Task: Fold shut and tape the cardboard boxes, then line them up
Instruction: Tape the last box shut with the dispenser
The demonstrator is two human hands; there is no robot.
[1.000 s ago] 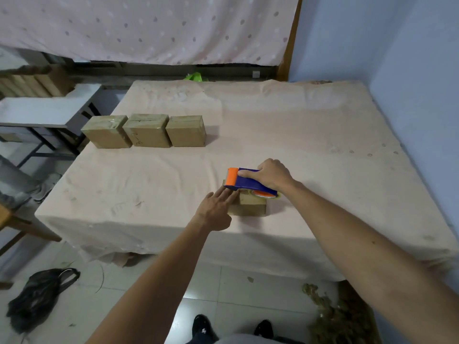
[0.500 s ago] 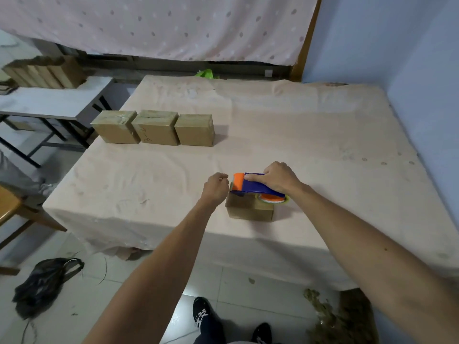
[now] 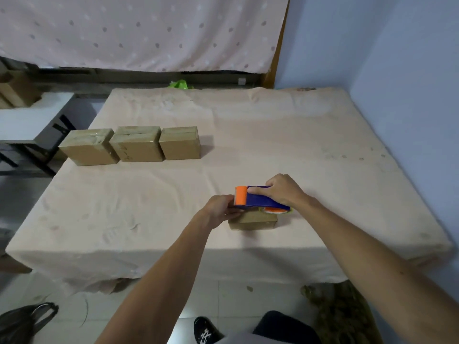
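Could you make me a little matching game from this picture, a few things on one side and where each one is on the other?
Things:
1. tape dispenser
2. row of three boxes
3. black bag
4. green item

Places:
A. on the floor, lower left
B. behind the table's far edge
C. over the near box, gripped by the right hand
D. on the table, far left

Pairs: 1-C, 2-D, 3-A, 4-B

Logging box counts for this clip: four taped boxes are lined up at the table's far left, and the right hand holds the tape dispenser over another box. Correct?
Not quite: the head view shows three boxes in the row, not four. The right hand does hold the tape dispenser over another box.
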